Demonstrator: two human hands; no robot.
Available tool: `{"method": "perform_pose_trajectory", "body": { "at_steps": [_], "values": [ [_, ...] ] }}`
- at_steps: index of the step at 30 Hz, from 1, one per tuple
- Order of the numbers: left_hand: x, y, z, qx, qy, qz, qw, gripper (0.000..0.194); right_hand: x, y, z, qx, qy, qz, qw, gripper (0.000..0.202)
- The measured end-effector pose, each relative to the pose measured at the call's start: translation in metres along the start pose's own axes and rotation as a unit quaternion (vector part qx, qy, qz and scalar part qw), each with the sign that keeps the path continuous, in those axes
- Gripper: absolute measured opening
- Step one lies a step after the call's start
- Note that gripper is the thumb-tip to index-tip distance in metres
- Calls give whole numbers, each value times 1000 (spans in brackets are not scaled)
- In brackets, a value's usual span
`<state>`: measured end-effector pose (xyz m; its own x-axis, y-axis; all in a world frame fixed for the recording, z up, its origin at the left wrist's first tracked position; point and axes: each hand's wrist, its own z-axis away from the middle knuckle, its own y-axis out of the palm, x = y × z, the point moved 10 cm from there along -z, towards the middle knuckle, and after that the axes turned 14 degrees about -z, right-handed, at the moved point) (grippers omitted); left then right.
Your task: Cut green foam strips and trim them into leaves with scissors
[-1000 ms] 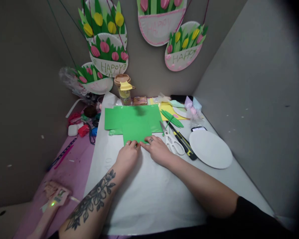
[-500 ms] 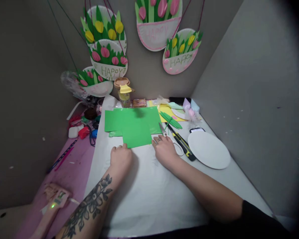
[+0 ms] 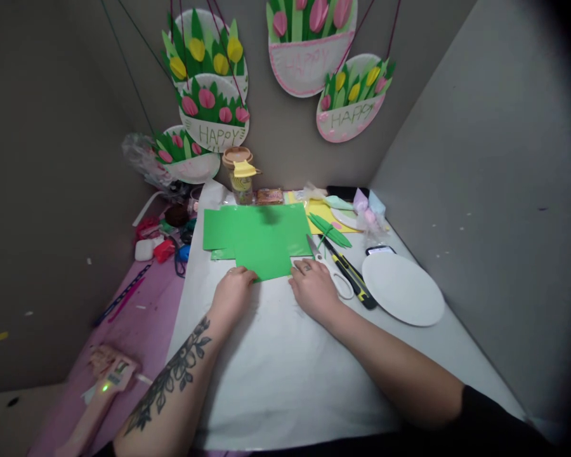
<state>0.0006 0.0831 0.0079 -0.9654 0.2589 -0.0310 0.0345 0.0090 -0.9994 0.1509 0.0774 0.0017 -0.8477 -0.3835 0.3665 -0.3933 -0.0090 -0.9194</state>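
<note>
Several green paper sheets (image 3: 261, 231) lie overlapped on the white-covered table (image 3: 285, 381). At the lower left corner of the front sheet is my left hand (image 3: 233, 293), its fingers curled together against the paper's edge. My right hand (image 3: 313, 285) rests at the lower right corner of that sheet, fingers bent and fingertips on its edge. White-handled scissors (image 3: 341, 285) lie just right of my right hand, beside a black and yellow cutter (image 3: 354, 279). Green paper leaves (image 3: 330, 230) are behind the scissors.
A white paper plate (image 3: 402, 289) lies at the right, partly over a phone (image 3: 379, 251). Cups (image 3: 242, 181) and piping bags (image 3: 368, 206) stand or lie at the back. A pink glue gun (image 3: 95, 403) is at the lower left. Flower plates (image 3: 217, 130) hang on the wall.
My left hand has shifted right and slightly up, onto the sheet's lower left corner. My right hand has hardly moved. The whole view has shifted slightly.
</note>
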Motion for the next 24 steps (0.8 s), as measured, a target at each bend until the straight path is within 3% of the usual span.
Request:
{"method": "perform_pose_trajectory", "body": {
  "at_steps": [6,10,14,18,21,24],
  "values": [
    [1,8,-4,4,-6,56,998,29,18,17,-1,25,-39,-32,998,37],
    [18,7,-2,38,-65,32,997,24,33,26,-3,31,-76,-62,995,41],
    [38,3,4,78,-130,-25,988,18,32,25,-3,30,-70,-79,994,41],
    [48,3,6,91,-133,-31,986,15,30,22,-2,31,-66,-81,994,40],
    [44,3,5,75,-107,-28,991,18,30,24,-2,39,-69,-85,993,41],
    [29,-6,3,14,-79,-51,995,27,30,27,-2,54,-76,-101,991,43]
  ]
}}
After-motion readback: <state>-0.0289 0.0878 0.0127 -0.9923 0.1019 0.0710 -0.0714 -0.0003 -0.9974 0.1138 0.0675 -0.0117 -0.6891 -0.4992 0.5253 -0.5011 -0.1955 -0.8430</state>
